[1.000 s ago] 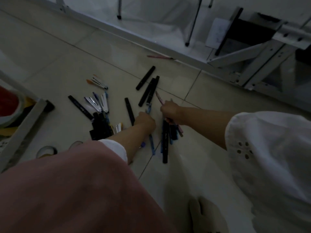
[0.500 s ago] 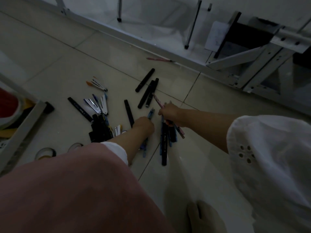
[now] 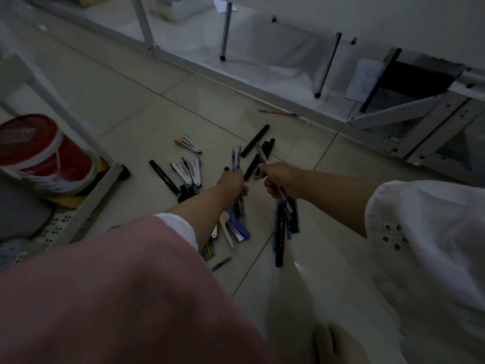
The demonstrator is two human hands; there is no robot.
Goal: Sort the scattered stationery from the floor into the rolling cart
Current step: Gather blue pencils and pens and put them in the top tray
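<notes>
Pens, markers and clips lie scattered on the tiled floor. My left hand (image 3: 232,181) grips two blue pens (image 3: 236,158) that stick up above its fist. My right hand (image 3: 279,181) grips a pink pen (image 3: 263,158), whose tip points up and away. Under my right wrist lies a bundle of black and blue markers (image 3: 282,229). Black markers (image 3: 256,144) lie just beyond both hands. A pile of pens and a white clip (image 3: 233,229) sits below my left forearm. The rolling cart's frame (image 3: 102,185) stands at the left.
A red and white tub (image 3: 44,158) sits on the cart's lowest shelf. Silver clips and a black marker (image 3: 183,172) lie left of my hands. A lone pink pen (image 3: 278,112) rests by the white threshold. Metal furniture legs (image 3: 326,67) and a folded frame (image 3: 409,119) stand beyond.
Both hands have lifted off the floor, the left with blue pens and the right with the pink pen. The view has tilted so the cart and tub show more.
</notes>
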